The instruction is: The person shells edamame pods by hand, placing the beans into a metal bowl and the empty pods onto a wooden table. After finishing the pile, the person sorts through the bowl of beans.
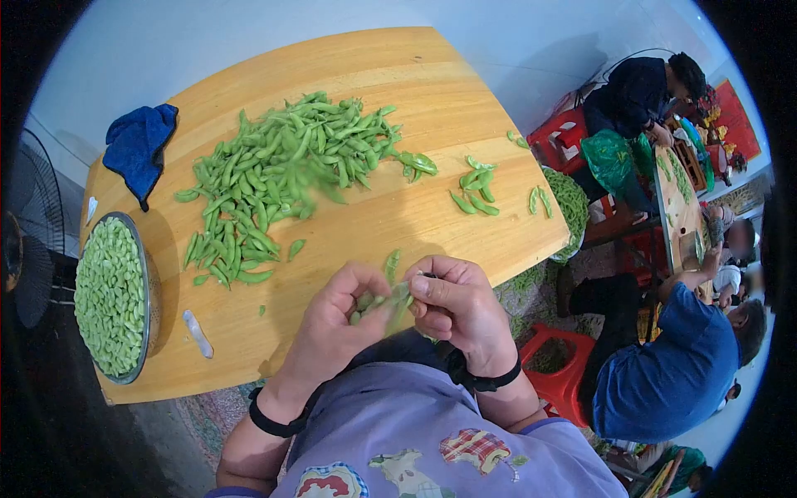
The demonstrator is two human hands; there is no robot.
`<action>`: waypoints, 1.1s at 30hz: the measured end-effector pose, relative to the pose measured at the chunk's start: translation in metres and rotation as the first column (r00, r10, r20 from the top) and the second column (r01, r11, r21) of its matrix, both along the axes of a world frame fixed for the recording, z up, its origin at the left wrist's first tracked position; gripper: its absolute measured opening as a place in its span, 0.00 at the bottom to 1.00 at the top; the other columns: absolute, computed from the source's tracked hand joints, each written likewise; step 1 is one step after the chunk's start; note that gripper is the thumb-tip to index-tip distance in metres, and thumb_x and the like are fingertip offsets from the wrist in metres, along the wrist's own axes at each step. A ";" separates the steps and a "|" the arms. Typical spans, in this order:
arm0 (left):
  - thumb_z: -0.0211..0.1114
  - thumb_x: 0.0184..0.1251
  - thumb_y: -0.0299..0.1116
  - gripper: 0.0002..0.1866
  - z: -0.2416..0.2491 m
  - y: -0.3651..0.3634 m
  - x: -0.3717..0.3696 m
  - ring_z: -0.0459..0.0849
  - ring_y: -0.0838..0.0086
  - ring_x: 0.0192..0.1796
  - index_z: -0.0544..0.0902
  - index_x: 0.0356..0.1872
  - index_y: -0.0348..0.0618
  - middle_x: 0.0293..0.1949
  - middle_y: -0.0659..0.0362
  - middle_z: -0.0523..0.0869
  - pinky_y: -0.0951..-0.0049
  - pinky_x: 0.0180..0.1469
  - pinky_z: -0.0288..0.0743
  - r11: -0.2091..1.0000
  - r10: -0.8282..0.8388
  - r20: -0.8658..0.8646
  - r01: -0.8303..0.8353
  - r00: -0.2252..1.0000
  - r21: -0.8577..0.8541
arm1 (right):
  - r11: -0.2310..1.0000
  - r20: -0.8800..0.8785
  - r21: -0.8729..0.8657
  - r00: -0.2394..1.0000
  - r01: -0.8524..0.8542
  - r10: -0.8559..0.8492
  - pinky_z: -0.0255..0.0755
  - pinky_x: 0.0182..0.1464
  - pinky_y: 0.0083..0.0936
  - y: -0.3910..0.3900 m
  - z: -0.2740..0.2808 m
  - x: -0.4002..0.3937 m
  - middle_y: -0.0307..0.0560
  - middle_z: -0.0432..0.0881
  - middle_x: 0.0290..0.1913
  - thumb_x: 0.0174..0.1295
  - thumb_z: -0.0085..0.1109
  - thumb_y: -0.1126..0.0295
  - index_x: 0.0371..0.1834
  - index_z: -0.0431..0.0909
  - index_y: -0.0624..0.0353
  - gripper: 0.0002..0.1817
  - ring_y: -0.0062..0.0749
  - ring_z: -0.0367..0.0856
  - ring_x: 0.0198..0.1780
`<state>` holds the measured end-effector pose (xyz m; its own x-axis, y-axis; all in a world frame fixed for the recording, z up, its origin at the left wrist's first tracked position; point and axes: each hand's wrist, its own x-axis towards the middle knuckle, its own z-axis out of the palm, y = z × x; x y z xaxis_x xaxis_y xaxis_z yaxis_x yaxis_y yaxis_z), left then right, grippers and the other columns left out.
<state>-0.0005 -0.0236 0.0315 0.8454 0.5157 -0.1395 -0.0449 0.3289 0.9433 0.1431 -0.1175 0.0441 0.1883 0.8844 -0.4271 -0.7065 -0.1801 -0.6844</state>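
Note:
Over the near edge of the wooden table (448,75), my left hand (353,305) curls round several shelled green beans and touches a green pod (399,295). My right hand (452,303) pinches the same pod between thumb and fingers, close beside the left. Another pod (392,264) shows just above the fingers. Beyond both hands lies a large heap of green pods (282,158). A metal bowl (149,319) at the table's left end is full of shelled beans (108,295).
A blue cloth (139,148) and a whitish strip (198,334) lie on the table. Loose pods (477,189) are at the right. Past the table are a basket of greens (567,203), a red stool (554,365) and people at another table (671,207). A fan (33,216) stands left.

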 end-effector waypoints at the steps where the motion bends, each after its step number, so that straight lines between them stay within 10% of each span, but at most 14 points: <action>1: 0.57 0.58 0.23 0.09 -0.003 -0.001 0.000 0.68 0.89 0.32 0.71 0.39 0.43 0.31 0.71 0.71 0.87 0.34 0.63 1.000 0.012 -0.008 -0.012 1.000 0.022 | 0.999 0.106 -0.025 0.994 0.024 -0.021 0.52 0.12 0.12 0.000 0.002 -0.002 0.40 0.72 0.19 0.57 0.57 0.72 0.32 0.72 0.63 0.06 0.15 0.60 0.11; 8: 0.57 0.54 0.20 0.11 0.003 0.002 -0.002 0.65 0.89 0.32 0.71 0.37 0.44 0.29 0.70 0.68 0.87 0.32 0.61 0.945 -0.073 -0.053 0.085 0.996 0.315 | 0.997 0.049 -0.075 0.998 -0.023 0.027 0.49 0.09 0.11 0.005 0.007 0.004 0.43 0.72 0.18 0.57 0.53 0.75 0.32 0.72 0.65 0.04 0.13 0.56 0.08; 14: 0.59 0.56 0.26 0.07 -0.010 0.007 -0.006 0.69 0.86 0.30 0.71 0.35 0.42 0.28 0.67 0.72 0.84 0.34 0.66 0.962 -0.014 -0.061 0.030 0.998 0.273 | 0.999 0.034 -0.046 0.999 -0.015 0.017 0.52 0.11 0.12 0.008 0.002 0.005 0.41 0.73 0.19 0.57 0.56 0.74 0.31 0.72 0.63 0.05 0.15 0.60 0.10; 16: 0.59 0.57 0.26 0.06 -0.003 0.004 -0.006 0.71 0.86 0.28 0.72 0.34 0.41 0.28 0.66 0.73 0.84 0.31 0.67 0.955 -0.024 -0.012 0.019 1.000 -0.297 | 0.998 0.144 -0.056 0.989 0.041 -0.032 0.52 0.10 0.13 0.008 0.007 0.000 0.42 0.73 0.19 0.57 0.56 0.74 0.31 0.72 0.63 0.04 0.15 0.60 0.10; 25: 0.60 0.59 0.28 0.05 -0.002 0.005 -0.003 0.72 0.85 0.23 0.72 0.31 0.42 0.26 0.66 0.74 0.85 0.26 0.67 0.989 -0.026 -0.067 0.035 0.997 0.140 | 0.999 0.104 -0.033 0.994 0.036 -0.032 0.52 0.10 0.13 0.010 0.005 0.005 0.41 0.73 0.19 0.57 0.55 0.74 0.30 0.72 0.63 0.04 0.15 0.61 0.10; 31: 0.60 0.59 0.28 0.05 0.003 0.010 -0.010 0.67 0.88 0.20 0.72 0.32 0.45 0.24 0.69 0.73 0.88 0.20 0.57 0.955 0.013 -0.023 -0.019 1.000 -0.297 | 0.987 0.196 0.026 0.967 0.158 -0.160 0.51 0.11 0.10 0.006 0.001 0.017 0.40 0.73 0.20 0.58 0.54 0.75 0.34 0.74 0.64 0.04 0.13 0.60 0.11; 33: 0.60 0.60 0.28 0.04 0.010 0.021 -0.016 0.67 0.88 0.20 0.73 0.32 0.44 0.23 0.69 0.73 0.88 0.20 0.58 0.982 0.118 -0.124 -0.135 0.985 -0.133 | 0.972 0.257 0.056 0.938 0.227 -0.234 0.51 0.12 0.10 0.006 0.001 0.030 0.41 0.73 0.21 0.57 0.53 0.75 0.39 0.74 0.65 0.08 0.13 0.60 0.12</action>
<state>-0.0164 -0.0030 0.0415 0.7486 0.5855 -0.3110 0.0117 0.4574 0.8892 0.1728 -0.1118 0.0450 0.4895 0.8135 -0.3140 -0.5232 -0.0141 -0.8521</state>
